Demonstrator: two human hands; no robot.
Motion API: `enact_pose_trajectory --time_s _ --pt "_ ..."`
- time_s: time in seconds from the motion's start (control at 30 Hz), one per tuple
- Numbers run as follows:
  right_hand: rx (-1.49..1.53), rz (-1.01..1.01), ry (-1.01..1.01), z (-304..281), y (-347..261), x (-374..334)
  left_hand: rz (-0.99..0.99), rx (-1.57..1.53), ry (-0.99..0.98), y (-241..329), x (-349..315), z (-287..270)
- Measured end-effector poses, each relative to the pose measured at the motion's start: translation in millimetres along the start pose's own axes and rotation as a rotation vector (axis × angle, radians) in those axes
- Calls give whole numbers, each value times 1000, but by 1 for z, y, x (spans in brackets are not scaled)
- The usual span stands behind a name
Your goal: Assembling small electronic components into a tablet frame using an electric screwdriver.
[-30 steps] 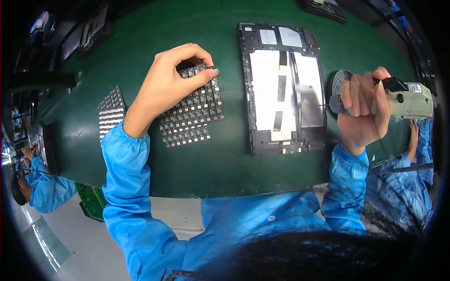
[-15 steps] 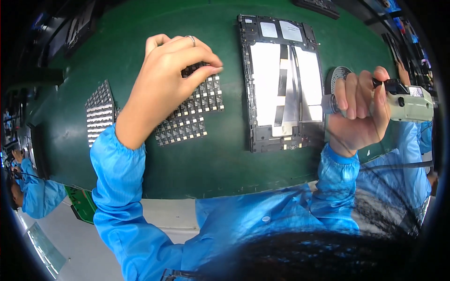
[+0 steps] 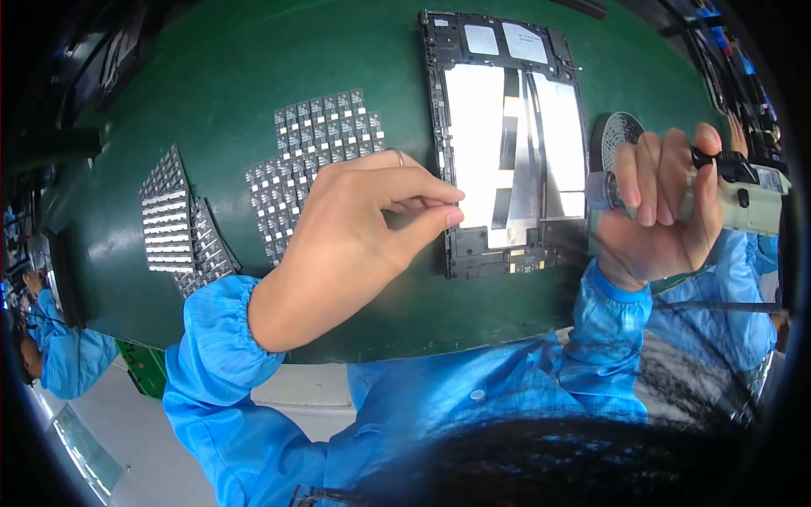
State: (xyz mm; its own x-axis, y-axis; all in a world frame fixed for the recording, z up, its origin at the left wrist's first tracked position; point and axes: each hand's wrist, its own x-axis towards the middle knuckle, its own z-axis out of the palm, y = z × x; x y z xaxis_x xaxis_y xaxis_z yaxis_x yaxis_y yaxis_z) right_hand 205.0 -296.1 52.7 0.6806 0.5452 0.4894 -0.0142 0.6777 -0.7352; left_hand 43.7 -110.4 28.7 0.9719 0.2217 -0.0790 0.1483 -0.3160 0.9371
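My left hand [image 3: 363, 211] is closed in a pinch, thumb against forefinger, at the left edge of an opened tablet housing [image 3: 481, 241]. Whatever lies between those fingertips is too small or hidden to make out. The housing is black, with shiny silver plates and dark flat cables inside. To its right, my right hand [image 3: 663, 194] grips a pale electric screwdriver [image 3: 745, 207], held sideways with its tip end toward the housing. Partly behind my left hand lie sheets of small black circuit boards [image 3: 325, 127] in rows.
More small board sheets [image 3: 169, 224] are stacked at the left of the green table [image 3: 228, 110]. A round dish [image 3: 619, 135] with a speckled surface stands just behind my right hand. Another person in a blue sleeve [image 3: 72, 355] is at the far left. A cable [image 3: 718, 306] runs at the right.
My left hand has moved right and nearer, from above the circuit board sheets to the housing's left edge, still pinched. My right hand with the screwdriver has shifted slightly right.
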Motion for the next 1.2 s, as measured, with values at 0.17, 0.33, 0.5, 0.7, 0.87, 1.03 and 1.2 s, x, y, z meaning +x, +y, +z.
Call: enact_pose_trajectory --time_s 0.17,0.33,0.5,0.7,0.87,1.03,1.2 --pt "-18 4 -1 5 1 0 -47 -57 17 -3 1 2" --pt "52 45 -8 26 5 0 -193 -215 -71 -3 1 -1" --pt "-118 58 1 62 32 -6 -310 -425 -112 -7 3 -2" --pt "-305 152 -31 76 51 -10 -256 -410 -99 -15 2 -2" --pt "-335 186 37 75 54 -12 -261 -461 -120 -18 3 -6" --pt "-441 131 53 73 57 -13 -175 -367 -126 -22 2 -7" --pt "-438 126 30 73 60 -14 -163 -367 -103 -23 0 -6"
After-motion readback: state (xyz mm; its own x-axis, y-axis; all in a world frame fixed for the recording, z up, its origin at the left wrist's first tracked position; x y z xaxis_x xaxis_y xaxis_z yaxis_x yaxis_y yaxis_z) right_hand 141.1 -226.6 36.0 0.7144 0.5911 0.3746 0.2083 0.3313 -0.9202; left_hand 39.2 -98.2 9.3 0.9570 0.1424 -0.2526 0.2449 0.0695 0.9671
